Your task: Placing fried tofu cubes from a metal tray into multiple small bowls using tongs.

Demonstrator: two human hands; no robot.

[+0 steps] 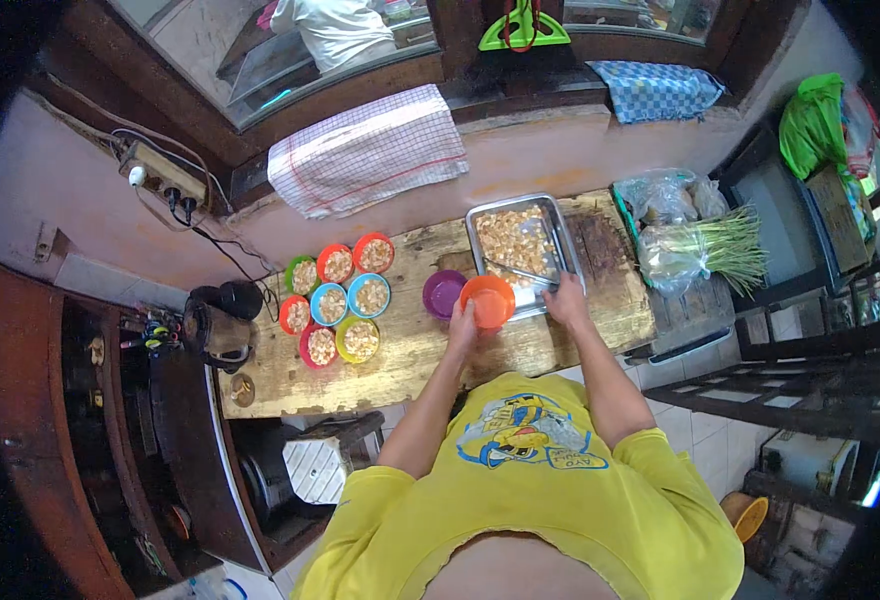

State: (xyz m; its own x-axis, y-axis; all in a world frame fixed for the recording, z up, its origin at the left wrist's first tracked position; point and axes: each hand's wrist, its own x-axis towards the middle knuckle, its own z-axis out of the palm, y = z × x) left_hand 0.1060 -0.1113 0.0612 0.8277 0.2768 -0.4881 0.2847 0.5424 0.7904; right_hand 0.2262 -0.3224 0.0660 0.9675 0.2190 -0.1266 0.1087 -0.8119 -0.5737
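Observation:
My left hand (464,327) grips the rim of an orange plastic bowl (488,300), held at the front left corner of a metal tray (573,262). No food shows inside this bowl. In the tray lie small diced pale-brown food pieces (511,236), thinner toward its right side. My right hand (566,298) is closed on the end of a long metal utensil (522,271), probably tongs, whose far end rests among the pieces. Just left of the orange bowl stands a purple bowl (442,292), with no food visible in it.
Several coloured bowls (332,304) filled with the same pieces cluster left on the worn wooden table (410,360). A glass jug (218,326) and power strip (162,180) are farther left. Bagged long green vegetables (725,244) lie right. Beyond the window is a person (338,34).

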